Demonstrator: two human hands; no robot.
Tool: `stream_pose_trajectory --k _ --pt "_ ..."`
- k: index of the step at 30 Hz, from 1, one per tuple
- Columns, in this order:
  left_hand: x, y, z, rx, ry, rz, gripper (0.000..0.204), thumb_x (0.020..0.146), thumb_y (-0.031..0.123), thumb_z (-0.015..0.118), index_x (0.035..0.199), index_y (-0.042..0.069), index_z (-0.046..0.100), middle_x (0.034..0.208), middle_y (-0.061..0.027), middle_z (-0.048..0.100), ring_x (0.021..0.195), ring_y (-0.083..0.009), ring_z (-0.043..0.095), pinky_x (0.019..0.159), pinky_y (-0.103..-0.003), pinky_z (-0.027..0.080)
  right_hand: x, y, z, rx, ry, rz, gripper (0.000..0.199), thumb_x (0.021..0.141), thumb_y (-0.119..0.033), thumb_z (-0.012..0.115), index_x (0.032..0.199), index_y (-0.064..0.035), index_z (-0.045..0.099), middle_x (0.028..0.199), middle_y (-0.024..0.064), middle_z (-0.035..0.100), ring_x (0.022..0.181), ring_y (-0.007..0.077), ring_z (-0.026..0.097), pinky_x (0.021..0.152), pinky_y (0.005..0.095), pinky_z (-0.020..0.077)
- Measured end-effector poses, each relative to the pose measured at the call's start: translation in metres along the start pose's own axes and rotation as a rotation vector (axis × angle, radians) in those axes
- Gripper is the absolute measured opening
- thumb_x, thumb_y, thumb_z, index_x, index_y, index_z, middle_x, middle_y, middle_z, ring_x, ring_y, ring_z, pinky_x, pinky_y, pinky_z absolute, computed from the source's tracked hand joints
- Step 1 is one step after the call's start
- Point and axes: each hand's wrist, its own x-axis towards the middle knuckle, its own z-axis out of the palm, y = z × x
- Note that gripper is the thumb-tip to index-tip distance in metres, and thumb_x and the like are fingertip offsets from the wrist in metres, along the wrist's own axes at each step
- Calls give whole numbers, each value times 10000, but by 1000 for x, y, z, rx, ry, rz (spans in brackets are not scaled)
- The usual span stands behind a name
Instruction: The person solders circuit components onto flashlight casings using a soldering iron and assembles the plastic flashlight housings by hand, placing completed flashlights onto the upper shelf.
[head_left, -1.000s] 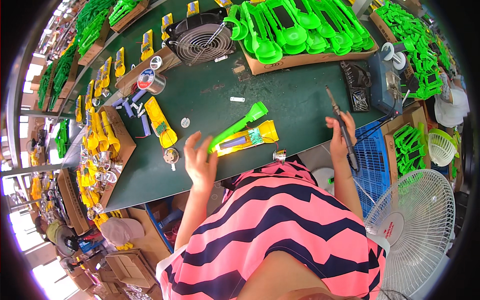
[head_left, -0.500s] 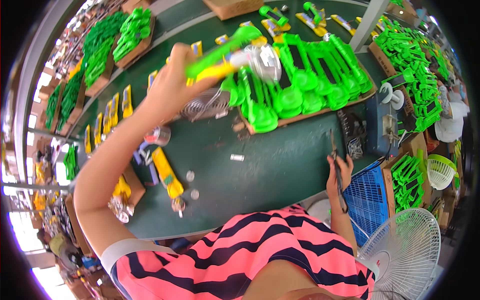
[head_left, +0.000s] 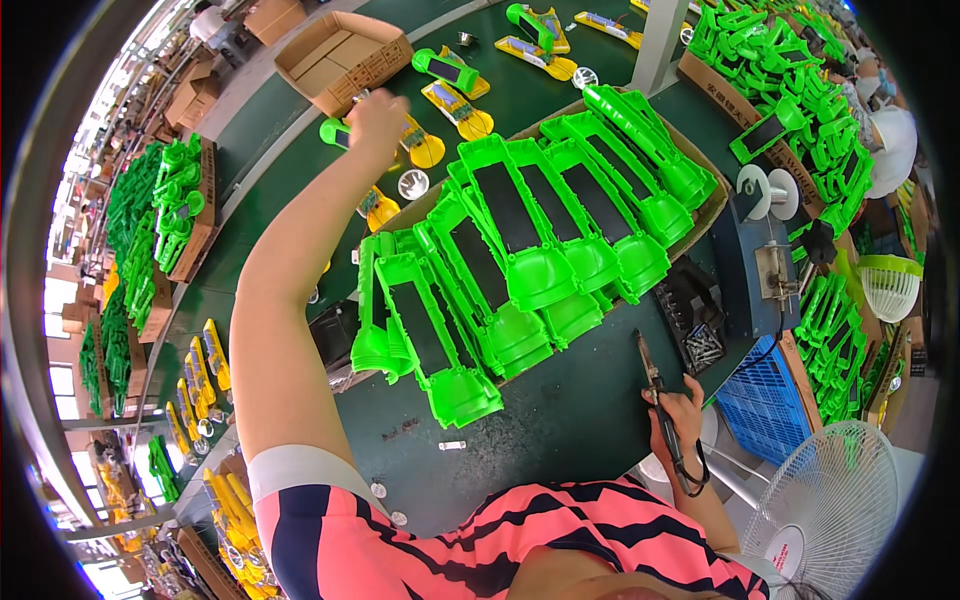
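My left hand (head_left: pixel 378 125) reaches far forward over the green conveyor belt, its fingers mostly hidden behind the back of the hand. Beside and partly under it lie a green plastic lamp housing (head_left: pixel 335 132) and a yellow lamp half (head_left: pixel 424 148); whether I grip either, I cannot tell. A small shiny metal piece shows at the fingertips. At the right, my right hand (head_left: pixel 680 415) is closed around a soldering iron (head_left: pixel 655 375), its tip pointing away from me. Between my arms, stacked green lamp housings with black panels (head_left: pixel 510 205) fill a carton. A small white piece (head_left: pixel 452 445) lies in front.
An open cardboard box (head_left: pixel 345 62) stands on the far belt. At the right are a blue-grey machine (head_left: pixel 750 260) with a solder spool (head_left: pixel 768 192), a black tray of screws (head_left: pixel 700 340), a blue crate (head_left: pixel 768 395) and a white fan (head_left: pixel 835 500). More yellow halves line the belt.
My left hand has carried a green-and-yellow lamp with a shiny reflector cup away to the far belt. My view has shifted forward. The right hand still holds the soldering iron.
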Motion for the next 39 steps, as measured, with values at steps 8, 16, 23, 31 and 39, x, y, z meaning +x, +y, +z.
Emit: stream_pose_trajectory --k 8,16,23,31,39 --pt "-5 -9 -2 -287 155 404 580 558 195 761 1037 90 451 987 -133 543 941 -319 515 787 -393 434 9 -8 6 24 83 -49 241 694 -19 636 909 -37 529 764 68 639 615 191 588 899 440 349" --pt "-141 -10 -195 -227 543 480 634 616 100 607 1193 75 345 755 -145 564 706 -322 555 633 -402 443 10 -14 -1 4 221 -110 246 671 -6 655 886 -59 548 716 36 637 587 166 579 890 430 353" --pt "-362 92 -188 -348 5 711 514 638 228 624 1112 120 458 621 -76 528 549 -209 530 551 -336 388 141 -28 -22 -56 431 -122 343 760 -98 623 1079 -57 505 1015 47 601 1104 256 434 997 396 253" --pt "-453 167 -99 -413 -156 435 493 636 198 658 1100 143 502 835 -127 548 794 -232 543 682 -354 404 212 0 23 -111 234 -46 280 823 -129 446 1098 -117 400 818 99 617 826 289 589 938 565 223" --pt "-466 170 -79 -1580 13 -133 85 756 15 566 826 -21 600 1084 -188 552 947 -274 570 823 -300 430 214 26 27 1 362 -57 316 763 -79 525 1062 -183 514 908 124 592 784 298 585 709 357 446"
